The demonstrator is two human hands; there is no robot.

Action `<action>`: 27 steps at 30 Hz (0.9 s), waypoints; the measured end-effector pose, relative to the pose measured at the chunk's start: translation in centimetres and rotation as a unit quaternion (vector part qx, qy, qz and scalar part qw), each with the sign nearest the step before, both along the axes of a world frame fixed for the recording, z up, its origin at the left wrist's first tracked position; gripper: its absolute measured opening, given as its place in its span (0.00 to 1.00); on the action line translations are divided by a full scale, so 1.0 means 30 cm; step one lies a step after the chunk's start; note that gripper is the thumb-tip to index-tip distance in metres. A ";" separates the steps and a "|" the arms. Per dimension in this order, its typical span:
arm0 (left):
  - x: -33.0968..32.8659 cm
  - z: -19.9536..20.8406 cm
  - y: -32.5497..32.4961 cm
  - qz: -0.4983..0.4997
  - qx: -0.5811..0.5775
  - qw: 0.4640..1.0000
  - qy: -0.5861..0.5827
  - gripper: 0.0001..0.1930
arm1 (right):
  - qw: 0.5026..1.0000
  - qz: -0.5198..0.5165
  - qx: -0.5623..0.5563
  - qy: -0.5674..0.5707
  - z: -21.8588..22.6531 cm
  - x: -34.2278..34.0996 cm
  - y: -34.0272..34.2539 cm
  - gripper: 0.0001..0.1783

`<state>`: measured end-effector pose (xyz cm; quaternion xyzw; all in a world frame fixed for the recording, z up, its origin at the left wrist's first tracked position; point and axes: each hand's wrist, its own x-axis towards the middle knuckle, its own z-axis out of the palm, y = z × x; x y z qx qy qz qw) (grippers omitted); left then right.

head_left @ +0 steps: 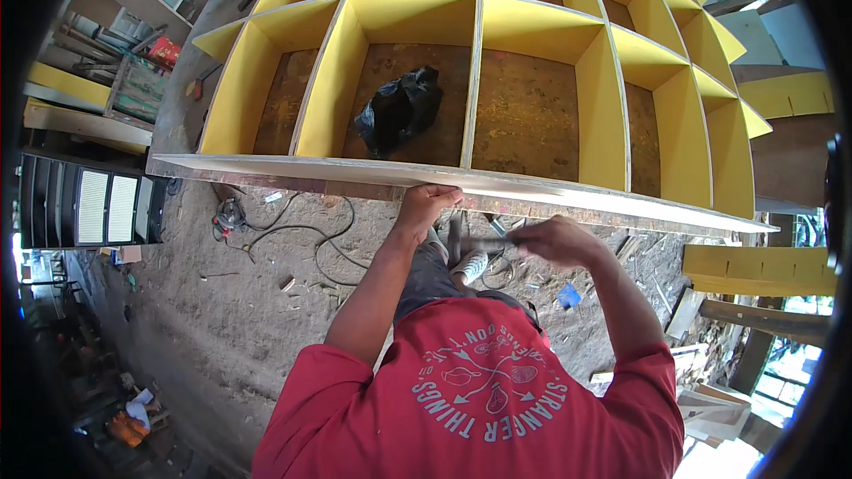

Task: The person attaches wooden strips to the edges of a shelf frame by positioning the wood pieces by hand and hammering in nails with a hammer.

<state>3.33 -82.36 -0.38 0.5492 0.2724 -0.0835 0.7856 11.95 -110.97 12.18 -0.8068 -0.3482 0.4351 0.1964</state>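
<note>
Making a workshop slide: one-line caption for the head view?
Left hand grips the yellow shelf unit's front edge; right hand holds a tool beside it.

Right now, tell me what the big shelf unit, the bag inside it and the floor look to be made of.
Shelf unit: likely plywood; dividers painted yellow, back panels bare brown, pale raw front edge under the left hand.
Bag: thin black plastic, crumpled and glossy.
Floor: looks like packed dirt or dusty concrete, littered with scraps.
</note>
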 end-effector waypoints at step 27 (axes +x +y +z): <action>0.079 0.468 0.202 -0.328 0.730 0.596 -0.065 0.18 | 0.986 0.160 -0.052 0.000 -0.039 -0.040 0.001 0.23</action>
